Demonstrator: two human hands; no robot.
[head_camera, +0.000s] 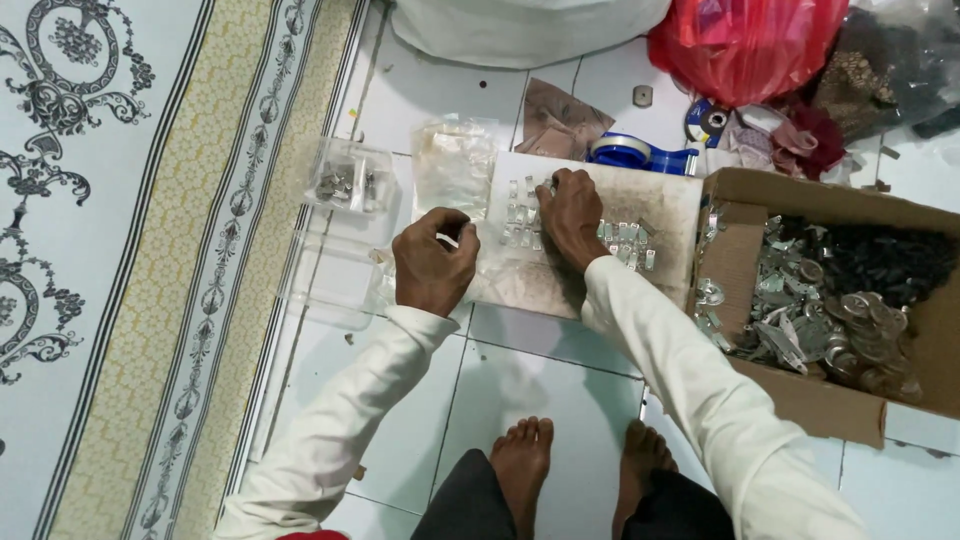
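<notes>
Small shiny metal pieces (622, 238), dirty board (670, 195)

Left hand (432, 262) and right hand (570, 212) emerge from cream-white sleeves (690, 370). Under the right hand: a whitish, grey-smudged board (590, 280) bearing small silver metal pieces (625, 240). Beyond that hand: a blue tape dispenser (640, 153) and a red plastic bag (745, 40). To its right: a brown cardboard box (800, 400) of silver and black parts. Left of the left hand: clear plastic trays (350, 180), white floor tiles (520, 380), then a pale mat (120, 250) (black scrollwork, yellow banded border).
</notes>
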